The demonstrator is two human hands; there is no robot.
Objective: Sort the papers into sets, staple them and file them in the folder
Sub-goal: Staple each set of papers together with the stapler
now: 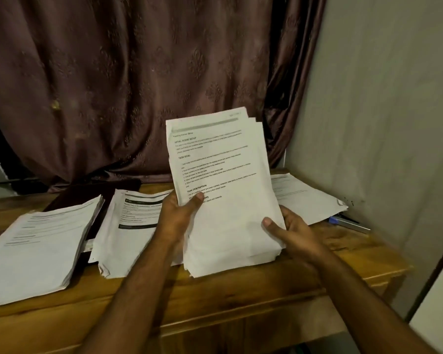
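Note:
I hold a thick stack of printed white papers upright above the wooden table. My left hand grips its left edge, thumb on the front page. My right hand grips the lower right edge, thumb on the front. Three more paper piles lie on the table: one at the left, one in the middle with black bars on its top page, and one at the back right. A dark folder lies partly under the left piles. A blue and silver stapler lies at the right.
A brown patterned curtain hangs behind the table. A pale wall closes in the right side. The table's front edge runs below my forearms.

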